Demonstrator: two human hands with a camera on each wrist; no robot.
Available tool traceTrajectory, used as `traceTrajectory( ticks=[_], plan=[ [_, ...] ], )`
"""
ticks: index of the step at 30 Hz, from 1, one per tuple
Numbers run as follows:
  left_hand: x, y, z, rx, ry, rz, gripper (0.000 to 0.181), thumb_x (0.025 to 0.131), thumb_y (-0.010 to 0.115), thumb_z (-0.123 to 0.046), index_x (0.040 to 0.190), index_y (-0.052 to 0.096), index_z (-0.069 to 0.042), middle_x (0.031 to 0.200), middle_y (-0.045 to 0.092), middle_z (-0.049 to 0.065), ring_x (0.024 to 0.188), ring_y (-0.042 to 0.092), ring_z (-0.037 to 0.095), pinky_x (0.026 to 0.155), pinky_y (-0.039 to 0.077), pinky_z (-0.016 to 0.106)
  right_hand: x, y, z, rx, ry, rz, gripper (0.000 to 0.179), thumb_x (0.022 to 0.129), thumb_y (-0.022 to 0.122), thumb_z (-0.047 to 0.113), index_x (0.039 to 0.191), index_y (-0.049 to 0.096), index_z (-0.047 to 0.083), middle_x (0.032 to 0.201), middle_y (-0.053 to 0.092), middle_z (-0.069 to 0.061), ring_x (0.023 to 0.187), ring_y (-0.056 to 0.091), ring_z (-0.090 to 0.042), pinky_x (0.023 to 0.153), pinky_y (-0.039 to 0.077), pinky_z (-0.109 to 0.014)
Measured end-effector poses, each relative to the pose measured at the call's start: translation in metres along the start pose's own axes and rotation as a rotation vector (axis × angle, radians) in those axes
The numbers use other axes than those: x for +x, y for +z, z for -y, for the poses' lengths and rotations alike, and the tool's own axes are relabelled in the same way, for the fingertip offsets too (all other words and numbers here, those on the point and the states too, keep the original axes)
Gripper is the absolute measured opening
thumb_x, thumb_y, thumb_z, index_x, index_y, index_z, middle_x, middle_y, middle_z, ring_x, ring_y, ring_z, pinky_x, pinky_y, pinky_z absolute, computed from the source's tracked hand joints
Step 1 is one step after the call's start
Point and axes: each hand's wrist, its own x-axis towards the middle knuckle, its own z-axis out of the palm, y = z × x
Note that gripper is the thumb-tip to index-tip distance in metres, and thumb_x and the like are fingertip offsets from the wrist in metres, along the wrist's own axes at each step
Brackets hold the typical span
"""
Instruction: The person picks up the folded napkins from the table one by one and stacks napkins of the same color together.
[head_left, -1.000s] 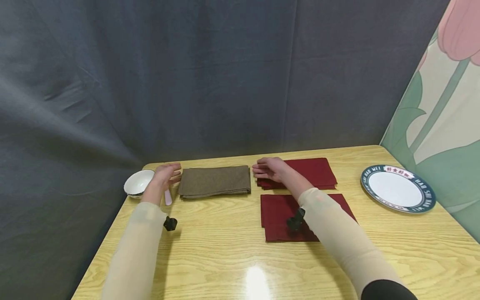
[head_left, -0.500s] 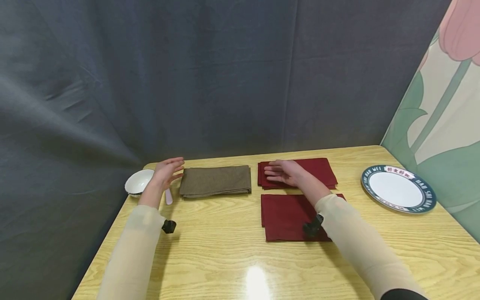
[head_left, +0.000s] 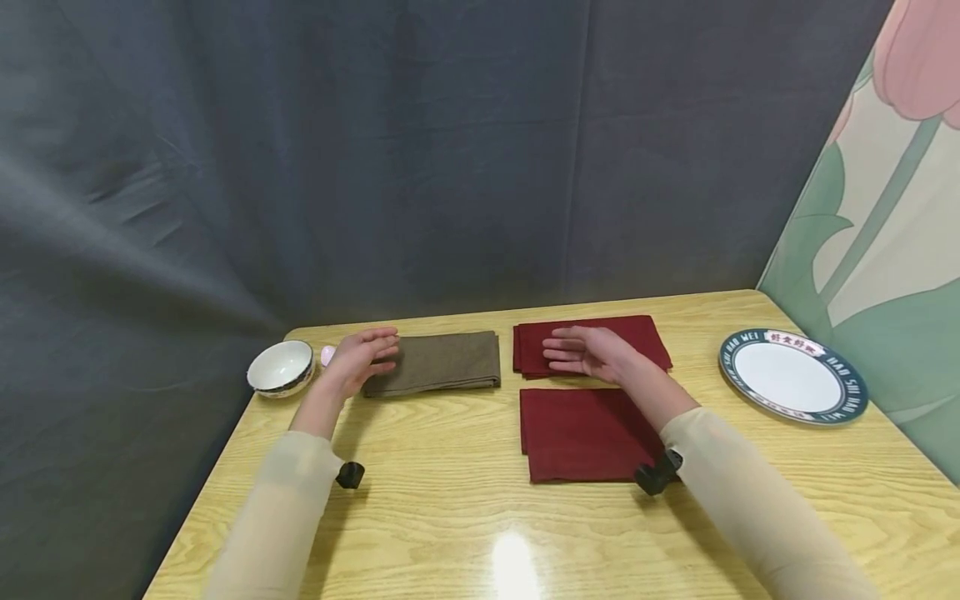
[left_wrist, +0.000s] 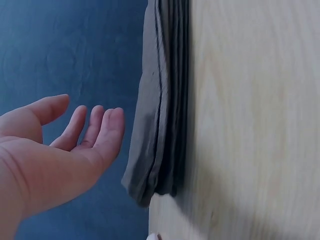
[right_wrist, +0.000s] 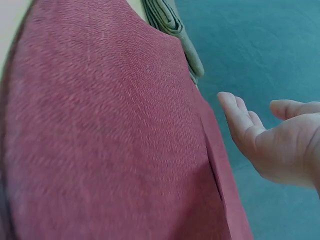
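My left hand point(head_left: 363, 358) hovers at the left end of a folded brown cloth point(head_left: 450, 361), its fingers loosely extended and holding nothing. In the left wrist view the stacked folds of that brown cloth point(left_wrist: 160, 100) lie beside the fingertips, apart from them. Over the rear folded dark red cloth point(head_left: 637, 335) my right hand point(head_left: 588, 350) is held with relaxed fingers and nothing in them. A second folded red cloth point(head_left: 581, 433) lies in front of it, partly under the right wrist's camera. The right wrist view shows red cloth point(right_wrist: 110, 125) filling the left side.
A white bowl point(head_left: 281, 367) with a patterned outside stands at the table's left rear corner. The pinkish end of a utensil point(head_left: 327, 356) shows beside it, the remainder hidden by my left hand. A white plate point(head_left: 787, 377) with a dark green rim lies at the right. Behind hangs a dark curtain point(head_left: 450, 167).
My left hand has moved right, from beside the brown cloth to over its left end. My right hand has shifted right across the rear red cloth. The cloths, bowl and plate stay put.
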Motion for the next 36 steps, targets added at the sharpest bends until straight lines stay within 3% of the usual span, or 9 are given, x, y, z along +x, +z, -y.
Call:
traceTrajectory(
  ticks=[9,17,24,36],
  plan=[
    [-0.007,0.029,0.009,0.022,-0.007,0.084,0.048,0.108,0.051,-0.014,0.151,0.040,0.004,0.155,0.039,0.024,0.139,0.042,0.037,0.108,0.044,0.049,-0.023,-0.009,-0.001,-0.074,-0.013,0.045,0.053,0.112,0.032,0.014,0.158,0.017,-0.007,0.157,0.029,-0.032,0.141,0.037,-0.042,0.108,0.040,-0.047],
    [-0.017,0.053,0.015,0.058,0.001,0.186,0.047,0.108,0.050,-0.013,0.151,0.040,0.004,0.153,0.042,0.023,0.137,0.045,0.038,0.105,0.047,0.047,-0.042,-0.017,-0.003,-0.116,-0.037,0.064,0.055,0.112,0.035,0.015,0.157,0.016,-0.010,0.156,0.030,-0.034,0.131,0.055,-0.033,0.109,0.037,-0.051],
    [-0.021,0.070,0.021,0.070,-0.014,0.227,0.045,0.107,0.054,-0.013,0.148,0.046,0.003,0.148,0.049,0.022,0.134,0.049,0.036,0.104,0.047,0.049,-0.056,-0.024,-0.006,-0.132,-0.059,0.056,0.056,0.112,0.038,0.017,0.156,0.018,-0.011,0.145,0.050,-0.026,0.128,0.057,-0.034,0.103,0.046,-0.047],
    [-0.026,0.098,0.027,0.081,-0.042,0.305,0.041,0.105,0.056,-0.009,0.144,0.051,0.002,0.143,0.054,0.020,0.130,0.052,0.038,0.098,0.052,0.047,-0.082,-0.043,-0.006,-0.124,-0.119,0.039,0.061,0.111,0.040,0.017,0.156,0.011,-0.013,0.122,0.068,-0.007,0.114,0.067,-0.025,0.103,0.044,-0.051]
  ],
)
